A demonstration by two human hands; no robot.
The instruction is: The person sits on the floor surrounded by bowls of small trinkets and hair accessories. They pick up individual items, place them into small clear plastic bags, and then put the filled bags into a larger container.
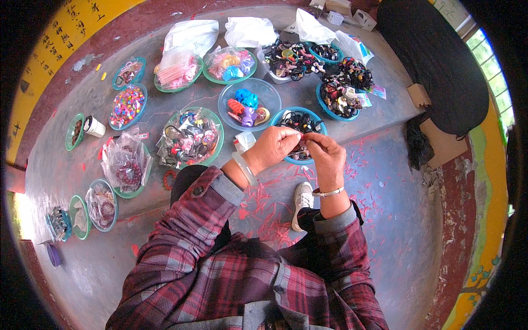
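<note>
My left hand [268, 147] and my right hand [329, 160] meet in front of me, thumbs and fingertips pinched together. Something tiny and reddish seems to sit between the fingertips, too small to name. Just beneath them is a blue basin [300, 161] heaped with dark hair ties [295, 119], partly covered by the hands. A pale bangle [245, 169] circles my left wrist and a thin bracelet [328, 192] my right. Beyond the left hand stands a clear basin [223, 104] with orange, blue and purple pieces.
A green basin [219, 144] of packaged trinkets and a bowl of colourful beads [128, 107] stand to the left. Black hair ties [291, 59] fill containers at the back. Red scraps [269, 220] litter the floor around my shoe [303, 199]. A black covered object [440, 66] stands right.
</note>
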